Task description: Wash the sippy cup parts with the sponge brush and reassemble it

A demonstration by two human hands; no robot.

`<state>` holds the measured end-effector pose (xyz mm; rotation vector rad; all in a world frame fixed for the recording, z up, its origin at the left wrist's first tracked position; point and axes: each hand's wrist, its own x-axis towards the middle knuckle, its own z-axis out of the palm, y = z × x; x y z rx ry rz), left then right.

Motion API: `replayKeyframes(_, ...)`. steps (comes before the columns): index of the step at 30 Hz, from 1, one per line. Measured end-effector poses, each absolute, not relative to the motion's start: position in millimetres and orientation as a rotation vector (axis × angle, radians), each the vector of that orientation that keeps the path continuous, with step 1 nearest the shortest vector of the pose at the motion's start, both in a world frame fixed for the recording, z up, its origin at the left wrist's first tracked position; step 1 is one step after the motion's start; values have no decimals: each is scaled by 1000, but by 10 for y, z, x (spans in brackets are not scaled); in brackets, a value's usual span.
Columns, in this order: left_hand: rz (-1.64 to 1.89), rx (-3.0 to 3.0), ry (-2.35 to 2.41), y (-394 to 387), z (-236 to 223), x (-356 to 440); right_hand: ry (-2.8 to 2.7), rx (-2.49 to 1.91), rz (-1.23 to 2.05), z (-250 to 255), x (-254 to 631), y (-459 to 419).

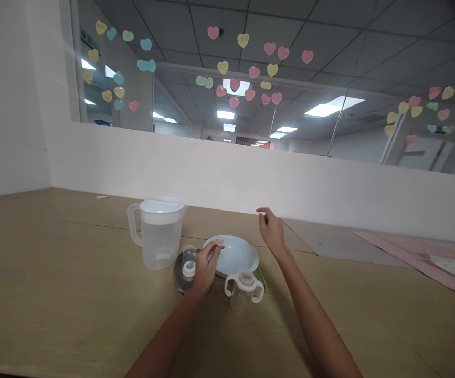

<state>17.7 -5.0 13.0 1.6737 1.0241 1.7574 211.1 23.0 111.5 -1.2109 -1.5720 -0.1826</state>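
Observation:
My left hand [207, 268] pinches a small round translucent piece [220, 242] between thumb and fingertips, above the left part of a white bowl [237, 257]. What kind of piece it is, I cannot make out. My right hand [271, 231] is raised beyond the bowl's right side, its fingers loosely bent and apart, with nothing visible in them. In front of the bowl stands a clear baby bottle [244, 291] with two white handles and an uncapped top. Left of my left hand, a white bottle ring [189, 270] and a clear cap [189, 253] rest on a dark round tray [178, 273].
A lidded translucent pitcher [160, 233] stands at the left of the tray. Something thin and green [261, 278] lies beside the bowl. On the right is a pink cloth [404, 254] with a packet [453, 265]. A white wall [211, 168] bounds the wooden table [73, 283].

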Motion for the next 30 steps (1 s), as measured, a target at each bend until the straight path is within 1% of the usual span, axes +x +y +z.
replayKeyframes(2,1778,1600,999,-35,125,184,-1581,-1399,193,921,2196,488)
replayKeyframes(3,1791,1569,988,-28,124,188,-1589,-1434,277,824,2227,577)
replayKeyframes(7,1827,1525,973,-7,122,203,-1597,-1504,482,533,2297,734)
replayKeyframes(11,1822,1538,979,10,109,203,-1623,-1515,665,496,2285,766)
replayKeyframes(15,1798,1584,1056,13,100,192,-1781,-1405,851,635,2129,681)
replayKeyframes(18,1763,1606,1043,-4,124,190,-2086,-1071,1110,728,1949,544)
replayKeyframes(21,1735,1558,970,-36,173,198,-2151,-913,1151,760,1810,442)
replayKeyframes(25,1713,1488,945,-69,211,221,-2078,-911,1159,741,1753,418)
replayKeyframes(30,1627,1580,938,-54,164,238,-2073,-956,1175,729,1799,434)
